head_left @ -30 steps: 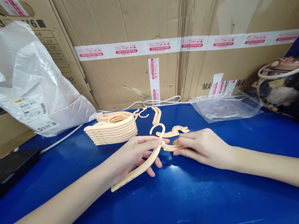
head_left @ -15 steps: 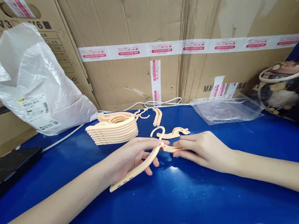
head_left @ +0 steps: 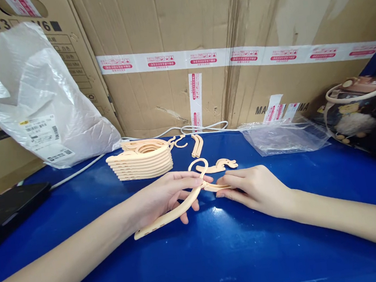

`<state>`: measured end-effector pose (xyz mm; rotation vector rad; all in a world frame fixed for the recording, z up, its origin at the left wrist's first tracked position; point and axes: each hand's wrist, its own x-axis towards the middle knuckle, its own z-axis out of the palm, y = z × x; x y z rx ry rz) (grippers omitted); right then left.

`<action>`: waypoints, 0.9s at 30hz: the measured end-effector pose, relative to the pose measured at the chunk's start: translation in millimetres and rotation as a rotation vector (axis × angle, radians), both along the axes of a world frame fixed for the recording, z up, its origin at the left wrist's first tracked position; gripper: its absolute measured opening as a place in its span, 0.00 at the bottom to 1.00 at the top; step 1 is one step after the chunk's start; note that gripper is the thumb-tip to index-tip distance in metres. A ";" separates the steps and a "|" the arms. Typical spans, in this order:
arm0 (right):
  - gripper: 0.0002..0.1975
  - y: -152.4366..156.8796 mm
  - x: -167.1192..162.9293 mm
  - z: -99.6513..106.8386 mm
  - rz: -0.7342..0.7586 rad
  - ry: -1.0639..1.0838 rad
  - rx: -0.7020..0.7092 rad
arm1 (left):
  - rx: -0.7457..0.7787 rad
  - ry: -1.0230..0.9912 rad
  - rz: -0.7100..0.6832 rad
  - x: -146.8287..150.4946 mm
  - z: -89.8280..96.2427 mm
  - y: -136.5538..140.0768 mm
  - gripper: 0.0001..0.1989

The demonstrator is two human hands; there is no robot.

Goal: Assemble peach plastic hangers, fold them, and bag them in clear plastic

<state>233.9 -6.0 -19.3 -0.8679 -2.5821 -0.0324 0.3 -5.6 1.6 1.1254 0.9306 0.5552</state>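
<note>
A cream plastic folding hanger (head_left: 174,213) spans both hands above the blue table, its hook (head_left: 197,161) pointing up and away from me. My left hand (head_left: 167,195) is closed on the long left arm and the joint under the hook, thumb on top and fingertips showing below. My right hand (head_left: 253,192) pinches the right arm piece (head_left: 212,187) between thumb and fingers, hiding its outer end. Just behind the hook lies another cream hanger part with a curled end (head_left: 221,165).
A stack of folded cream hangers (head_left: 139,164) stands back left. Loose hooks (head_left: 180,142) and curved arm pieces (head_left: 197,145) lie beside it. A clear plastic bag (head_left: 285,136), a white mailer bag (head_left: 40,99), a black device (head_left: 11,211) and a dark bag (head_left: 355,117) surround the table, with cartons (head_left: 169,98) behind.
The free end of the hanger's left arm has shifted slightly left and up. Both hands keep their grips almost unmoved; the whole view has shifted a little.
</note>
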 end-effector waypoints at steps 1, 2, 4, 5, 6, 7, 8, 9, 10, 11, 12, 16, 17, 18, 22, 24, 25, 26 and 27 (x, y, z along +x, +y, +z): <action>0.15 0.0 -0.4 0.6 0.007 -0.007 0.000 | 0.005 -0.002 -0.004 0.5 0.6 -0.5 0.14; 0.16 0.0 -0.9 1.3 0.013 -0.013 -0.007 | 0.014 -0.003 -0.007 0.9 1.2 -0.8 0.13; 0.16 -0.4 -1.5 2.6 0.026 -0.023 -0.026 | 0.036 0.003 0.001 1.6 2.2 -1.4 0.13; 0.16 -0.7 -1.7 3.2 0.032 -0.028 -0.034 | 0.044 0.008 0.005 1.7 2.5 -1.6 0.13; 0.17 -1.2 -1.7 3.7 0.035 -0.035 -0.037 | 0.050 0.013 0.006 1.7 2.6 -1.8 0.13; 0.18 -1.7 -1.6 4.0 0.038 -0.042 -0.035 | 0.053 0.016 0.004 1.6 2.6 -1.9 0.13; 0.19 -2.3 -1.4 4.3 0.040 -0.050 -0.031 | 0.055 0.018 -0.002 1.4 2.5 -1.9 0.13; 0.19 -2.8 -1.2 4.4 0.041 -0.057 -0.026 | 0.056 0.019 -0.010 1.2 2.3 -1.9 0.14; 0.20 -3.3 -1.0 4.5 0.042 -0.063 -0.024 | 0.058 0.020 -0.017 0.9 2.1 -1.8 0.14; 0.21 -3.7 -0.7 4.5 0.042 -0.066 -0.024 | 0.064 0.021 -0.020 0.7 1.9 -1.7 0.14; 0.21 -3.9 -0.6 4.5 0.044 -0.069 -0.026 | 0.070 0.021 -0.022 0.5 1.7 -1.6 0.13; 0.23 -4.4 -1.1 4.6 0.046 -0.072 -0.049 | 0.095 0.027 -0.016 -0.4 0.4 -1.1 0.13; 0.23 -4.5 -1.5 4.8 0.041 -0.074 -0.063 | 0.103 0.031 -0.009 -0.7 0.1 -1.0 0.13; 0.22 -4.7 -1.8 5.1 0.037 -0.075 -0.079 | 0.114 0.035 -0.001 -0.9 -0.2 -0.8 0.14; 0.22 -5.6 -1.9 5.6 0.030 -0.079 -0.113 | 0.140 0.055 -0.010 -1.3 -0.2 -0.5 0.14; 0.23 -5.8 -1.4 5.2 0.031 -0.081 -0.103 | 0.136 0.063 -0.016 -1.3 0.3 -0.8 0.15; 0.23 -5.7 -1.0 4.9 0.031 -0.080 -0.097 | 0.129 0.065 -0.015 -1.3 0.5 -1.0 0.15; 0.23 -5.6 -0.7 4.4 0.033 -0.078 -0.092 | 0.119 0.064 -0.015 -1.3 0.6 -1.2 0.14; 0.23 -5.4 -0.4 3.9 0.036 -0.076 -0.086 | 0.106 0.064 -0.016 -1.5 0.6 -1.3 0.14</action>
